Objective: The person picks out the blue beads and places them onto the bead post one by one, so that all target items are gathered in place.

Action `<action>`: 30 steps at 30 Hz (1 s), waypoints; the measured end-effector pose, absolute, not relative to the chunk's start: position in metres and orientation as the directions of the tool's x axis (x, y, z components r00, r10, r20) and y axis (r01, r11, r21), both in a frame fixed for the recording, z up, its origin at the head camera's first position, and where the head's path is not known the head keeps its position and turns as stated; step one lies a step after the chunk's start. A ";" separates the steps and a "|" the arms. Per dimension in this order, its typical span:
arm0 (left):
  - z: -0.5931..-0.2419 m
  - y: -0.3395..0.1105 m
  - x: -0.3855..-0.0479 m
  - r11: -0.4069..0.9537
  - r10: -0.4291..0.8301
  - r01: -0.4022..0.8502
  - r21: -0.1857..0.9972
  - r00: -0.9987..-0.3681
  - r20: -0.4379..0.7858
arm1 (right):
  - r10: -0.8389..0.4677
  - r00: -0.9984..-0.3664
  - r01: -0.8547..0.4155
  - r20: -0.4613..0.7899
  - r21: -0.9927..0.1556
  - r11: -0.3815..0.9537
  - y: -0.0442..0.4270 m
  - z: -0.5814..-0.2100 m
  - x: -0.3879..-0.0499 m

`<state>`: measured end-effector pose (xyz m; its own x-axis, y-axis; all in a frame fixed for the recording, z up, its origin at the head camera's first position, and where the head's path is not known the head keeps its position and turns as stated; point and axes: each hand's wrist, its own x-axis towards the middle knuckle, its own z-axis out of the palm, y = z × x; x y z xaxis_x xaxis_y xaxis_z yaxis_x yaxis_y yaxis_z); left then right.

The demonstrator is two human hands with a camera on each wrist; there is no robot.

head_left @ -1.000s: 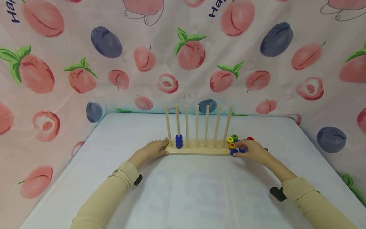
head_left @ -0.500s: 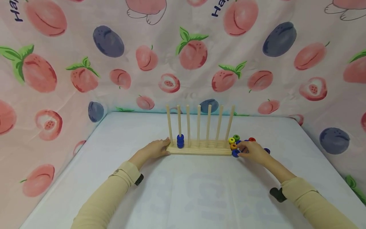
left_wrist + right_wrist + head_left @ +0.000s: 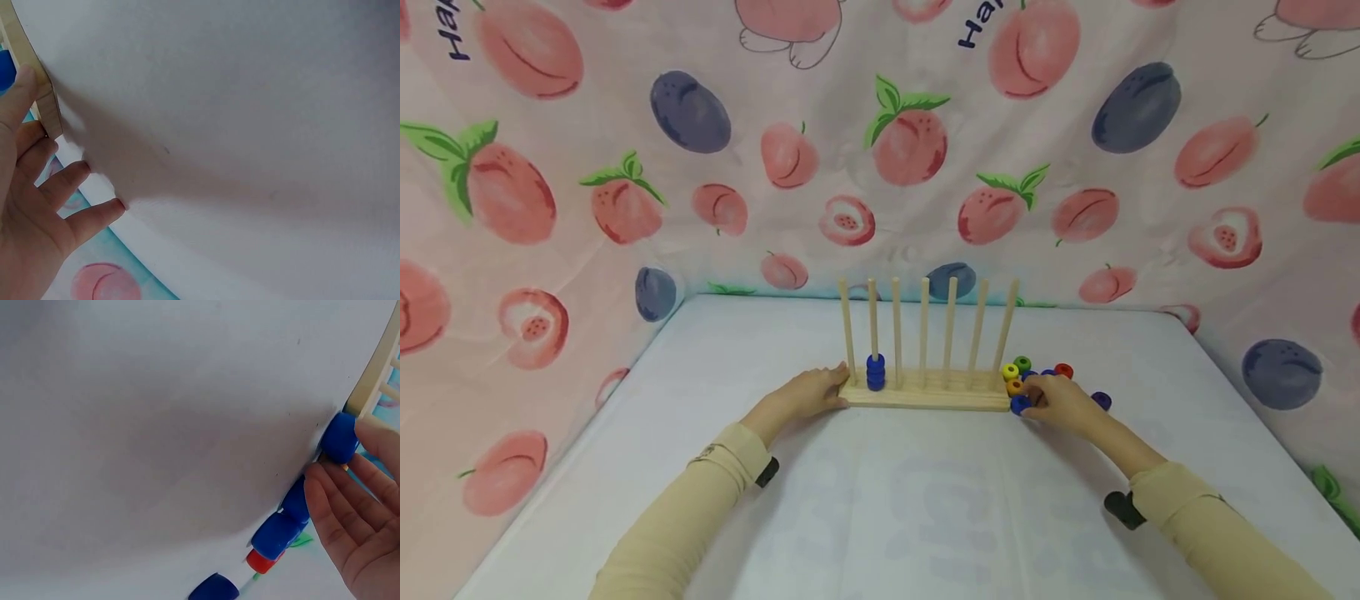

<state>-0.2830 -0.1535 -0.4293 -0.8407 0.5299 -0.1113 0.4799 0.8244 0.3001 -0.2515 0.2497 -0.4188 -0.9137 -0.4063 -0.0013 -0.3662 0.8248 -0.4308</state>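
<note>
A wooden base [image 3: 925, 401] with several upright pegs stands on the table; a stack of blue beads [image 3: 876, 373] sits on the second peg from the left. My left hand [image 3: 805, 395] holds the base's left end; in the left wrist view the thumb of this hand [image 3: 37, 194] lies on the wood [image 3: 49, 106], other fingers spread. By the base's right end, my right hand [image 3: 1062, 403] pinches a blue bead [image 3: 1019, 405]. The right wrist view shows thumb and forefinger of the hand [image 3: 362, 512] against that bead [image 3: 340, 439]; their exact contact is partly hidden.
Yellow [image 3: 1011, 372], green [image 3: 1022, 364], orange [image 3: 1015, 387] and red [image 3: 1063, 371] beads lie around the right hand, with more blue ones [image 3: 275, 535] beside it. A dark purple bead [image 3: 1101, 401] lies farther right. A fruit-print cloth [image 3: 880, 208] hangs behind the table.
The right hand's fingers have drawn together at the front blue bead, and the dark purple bead shows more fully behind the hand. The left hand stays on the base. The head view has shifted slightly.
</note>
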 end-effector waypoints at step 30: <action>-0.434 -0.155 -0.279 0.842 0.516 0.473 0.257 -0.847 -0.131 | -0.420 -0.906 -0.355 -0.056 -0.440 0.825 0.244 -0.412 -0.246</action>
<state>-0.2789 -0.1546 -0.4344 -0.8466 0.5158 -0.1314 0.4733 0.8425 0.2574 -0.2460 0.2438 -0.4117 -0.9058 -0.4200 -0.0557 -0.3553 0.8246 -0.4403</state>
